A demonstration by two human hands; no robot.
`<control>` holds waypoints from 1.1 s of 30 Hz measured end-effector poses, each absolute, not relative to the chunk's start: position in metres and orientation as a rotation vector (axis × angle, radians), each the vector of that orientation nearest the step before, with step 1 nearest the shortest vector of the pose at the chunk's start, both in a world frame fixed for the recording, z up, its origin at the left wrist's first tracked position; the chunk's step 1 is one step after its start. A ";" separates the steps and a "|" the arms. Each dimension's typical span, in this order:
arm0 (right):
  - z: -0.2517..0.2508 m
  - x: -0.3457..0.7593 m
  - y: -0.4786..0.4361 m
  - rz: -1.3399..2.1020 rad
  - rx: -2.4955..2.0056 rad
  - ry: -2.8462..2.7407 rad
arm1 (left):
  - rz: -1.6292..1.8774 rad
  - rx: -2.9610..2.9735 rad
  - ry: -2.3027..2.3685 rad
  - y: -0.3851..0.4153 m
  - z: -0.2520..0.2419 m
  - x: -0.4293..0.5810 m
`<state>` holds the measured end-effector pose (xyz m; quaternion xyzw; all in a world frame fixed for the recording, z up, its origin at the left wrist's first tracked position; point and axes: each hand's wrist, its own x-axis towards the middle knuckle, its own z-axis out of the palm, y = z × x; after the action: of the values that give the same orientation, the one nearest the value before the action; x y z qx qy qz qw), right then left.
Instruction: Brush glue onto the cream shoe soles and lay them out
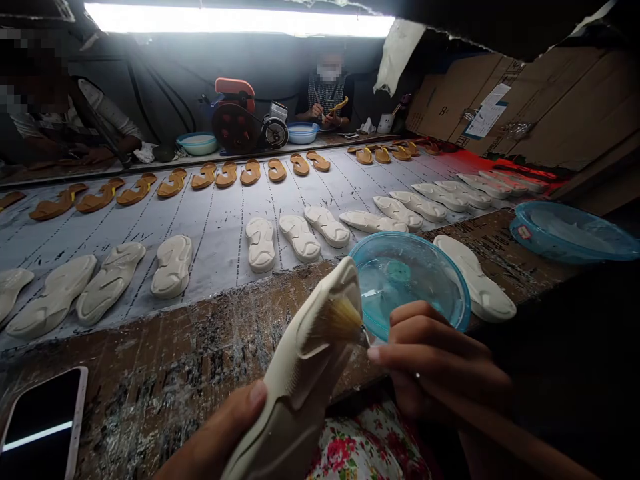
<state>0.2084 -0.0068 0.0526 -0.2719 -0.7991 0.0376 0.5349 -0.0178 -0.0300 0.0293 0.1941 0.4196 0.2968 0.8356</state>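
Sole (295,373) in left hand (220,427) touches brush (340,320) in right hand (440,360) above bench edge (165,370).

Single head-worn camera, the only view: it faces forward and down, close above the left hand (215,427) and right hand (440,360) — looking across the bench (165,333).

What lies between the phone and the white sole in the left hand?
Between the phone and sole, the head view shows stained wooden bench top and the left hand.
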 end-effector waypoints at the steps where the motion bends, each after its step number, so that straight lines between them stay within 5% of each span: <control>1: 0.052 0.211 -0.006 0.106 -0.641 -1.881 | 0.586 0.342 0.883 -0.029 0.031 -0.017; 14: 0.016 0.159 -0.033 0.433 -0.657 -1.798 | 0.654 0.079 0.927 -0.019 0.033 -0.002; 25: -0.021 0.262 0.026 0.278 -1.674 -1.514 | 0.760 0.127 0.677 -0.001 -0.040 -0.014; 33: -0.010 0.246 0.000 0.446 -1.441 -1.518 | 0.840 0.173 0.961 -0.007 -0.017 0.005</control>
<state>0.2459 -0.0004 -0.0095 -0.5907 -0.6224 0.1827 0.4799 0.0048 -0.0066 -0.0171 0.0808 0.4480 0.3917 0.7996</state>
